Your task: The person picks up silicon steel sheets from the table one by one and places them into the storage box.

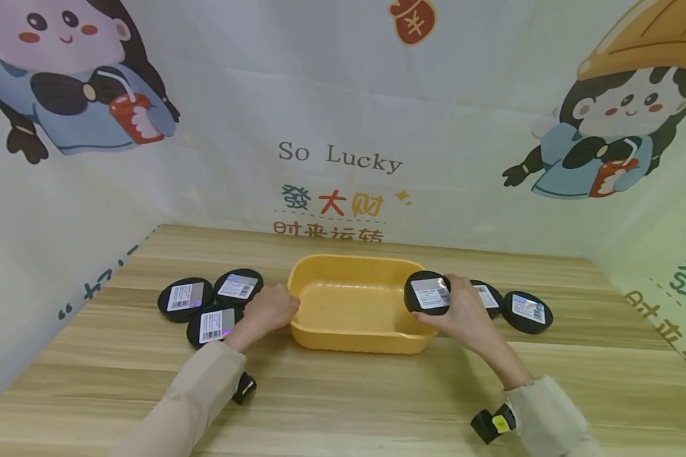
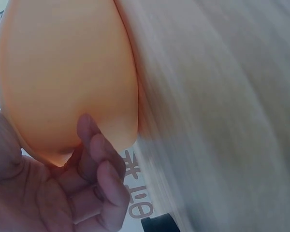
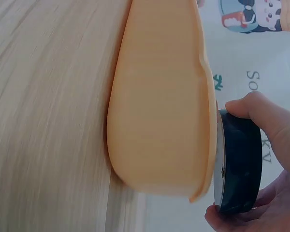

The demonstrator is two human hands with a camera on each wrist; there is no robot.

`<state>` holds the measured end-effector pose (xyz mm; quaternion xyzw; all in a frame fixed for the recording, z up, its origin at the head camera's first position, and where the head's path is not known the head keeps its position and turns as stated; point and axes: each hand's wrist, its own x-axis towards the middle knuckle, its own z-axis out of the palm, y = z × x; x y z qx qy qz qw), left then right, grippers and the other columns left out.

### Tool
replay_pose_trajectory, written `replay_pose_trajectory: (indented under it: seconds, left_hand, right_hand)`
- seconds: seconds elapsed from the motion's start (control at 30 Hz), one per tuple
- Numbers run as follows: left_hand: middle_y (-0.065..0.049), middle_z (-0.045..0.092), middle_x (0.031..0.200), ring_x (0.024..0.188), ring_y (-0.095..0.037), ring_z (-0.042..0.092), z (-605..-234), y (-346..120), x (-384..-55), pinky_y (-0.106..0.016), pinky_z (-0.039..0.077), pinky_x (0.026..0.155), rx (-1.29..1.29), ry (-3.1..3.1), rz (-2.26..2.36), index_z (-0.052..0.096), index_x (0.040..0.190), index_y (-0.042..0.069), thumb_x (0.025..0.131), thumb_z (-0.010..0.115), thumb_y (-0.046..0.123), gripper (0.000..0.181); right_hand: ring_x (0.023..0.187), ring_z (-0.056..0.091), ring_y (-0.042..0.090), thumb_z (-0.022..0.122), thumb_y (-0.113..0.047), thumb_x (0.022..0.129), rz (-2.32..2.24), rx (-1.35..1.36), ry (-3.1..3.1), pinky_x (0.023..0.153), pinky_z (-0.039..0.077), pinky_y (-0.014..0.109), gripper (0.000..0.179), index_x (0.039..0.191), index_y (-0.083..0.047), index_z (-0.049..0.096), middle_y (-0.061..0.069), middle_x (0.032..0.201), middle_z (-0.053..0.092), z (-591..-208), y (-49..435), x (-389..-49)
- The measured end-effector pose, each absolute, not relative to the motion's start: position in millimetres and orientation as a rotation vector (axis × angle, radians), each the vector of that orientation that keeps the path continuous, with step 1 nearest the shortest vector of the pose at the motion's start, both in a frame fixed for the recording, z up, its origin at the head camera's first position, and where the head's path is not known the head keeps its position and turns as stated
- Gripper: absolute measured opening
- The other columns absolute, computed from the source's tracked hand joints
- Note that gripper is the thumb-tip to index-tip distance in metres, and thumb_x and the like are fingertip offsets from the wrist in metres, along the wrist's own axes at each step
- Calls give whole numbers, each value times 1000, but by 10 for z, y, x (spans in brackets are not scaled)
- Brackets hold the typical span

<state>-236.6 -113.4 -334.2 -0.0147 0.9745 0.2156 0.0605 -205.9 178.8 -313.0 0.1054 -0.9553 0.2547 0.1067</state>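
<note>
A yellow plastic tub (image 1: 357, 343) stands on the wooden table. At its left end my left hand (image 1: 270, 309) holds the rim; in the left wrist view, the fingers (image 2: 104, 154) curl by the tub's end wall. My right hand (image 1: 463, 314) grips a round black tin (image 1: 429, 293) by its edge, over the tub's right end. A white label faces up on that tin. The right wrist view shows its dark side between thumb and fingers, just past the tub rim (image 3: 208, 96).
Three similar black labelled tins lie left of the tub, among them one at the far left (image 1: 185, 298). Two more lie to the right, the nearer partly behind my right hand, the other (image 1: 528, 311) farther out. A printed curtain (image 1: 343, 95) encloses the table.
</note>
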Motion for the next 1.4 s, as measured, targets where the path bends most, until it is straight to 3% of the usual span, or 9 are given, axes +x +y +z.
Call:
replay_pose_trajectory:
  seconds: [0.6,1.0,1.4]
  left_hand:
    - [-6,51,61,52,-17,48,-3332,-1130,-2360,-27,34,44,-75,2923,663,53,67,6,83,41,19,23]
    - [-8,52,65,58,-19,49,-3332,-1151,-2356,-29,35,46,-67,2972,656,51,64,7,81,45,21,23]
    - [-8,53,66,59,-20,49,-3349,-1161,-2387,-31,37,47,-95,2987,658,49,60,9,81,47,24,26]
  right_hand:
    - [99,48,36,73,-32,67,716,314,-2878,85,41,46,84,125,14,35,27,112,45,-3210,1519,-2177]
    - [95,50,37,74,-35,66,627,346,-2935,79,43,47,74,112,14,44,26,106,49,-3250,1403,-2212]
    - [86,48,28,76,-35,65,614,327,-3025,75,44,41,71,104,16,46,20,95,49,-3296,1331,-2271]
